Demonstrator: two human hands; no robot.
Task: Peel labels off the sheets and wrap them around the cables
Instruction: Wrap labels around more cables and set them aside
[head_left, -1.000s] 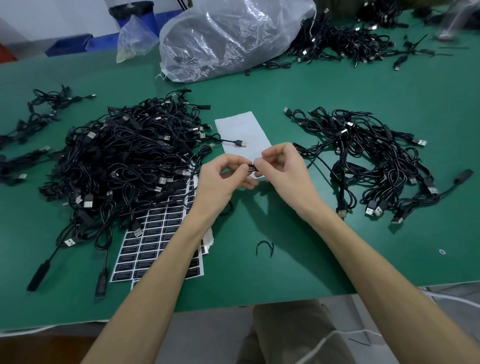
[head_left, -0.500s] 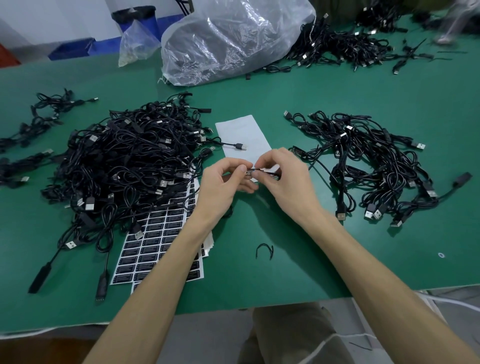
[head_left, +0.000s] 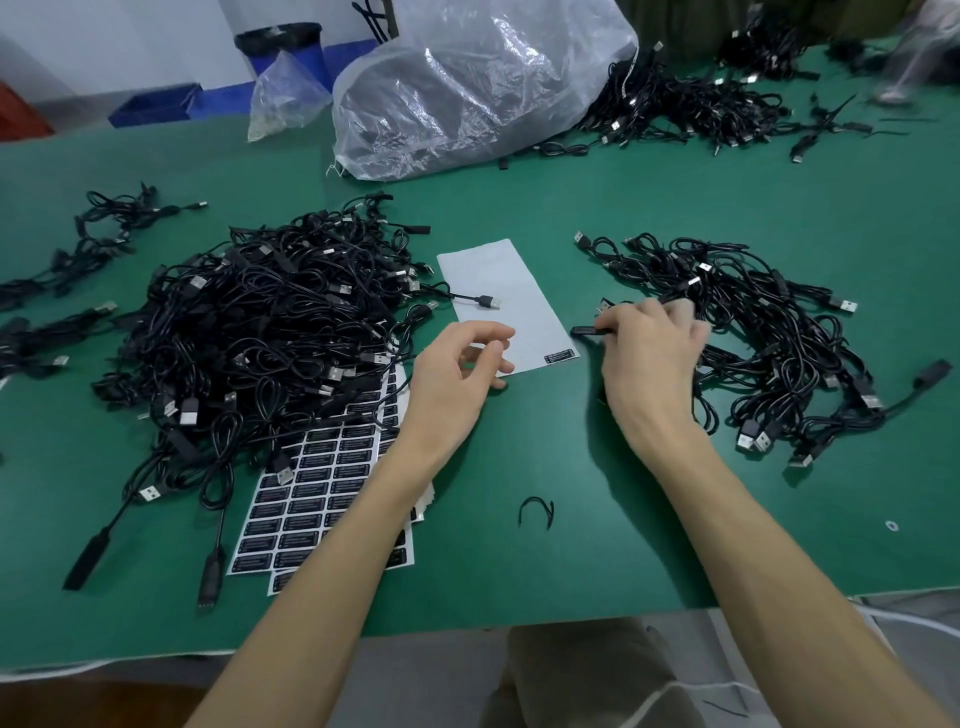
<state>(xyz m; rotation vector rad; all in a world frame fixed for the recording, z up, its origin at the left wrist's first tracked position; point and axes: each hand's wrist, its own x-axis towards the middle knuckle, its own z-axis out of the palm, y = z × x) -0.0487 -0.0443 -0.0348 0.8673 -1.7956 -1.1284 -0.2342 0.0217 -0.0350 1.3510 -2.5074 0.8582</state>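
Head view, centre of frame: we see our right hand (head_left: 649, 364) curled round a black cable (head_left: 584, 331), whose end pokes out to the left, at the edge of the smaller cable pile (head_left: 789, 332) on the right. Our left hand (head_left: 452, 379) holds nothing. Its fingers are loosely bent, a narrow gap from the thumb, over the lower edge of a white sheet (head_left: 493, 270) carrying a single label (head_left: 561, 357). Full label sheets (head_left: 322, 483) lie lower left, partly under the big cable pile (head_left: 260, 322) on the green table (head_left: 571, 545).
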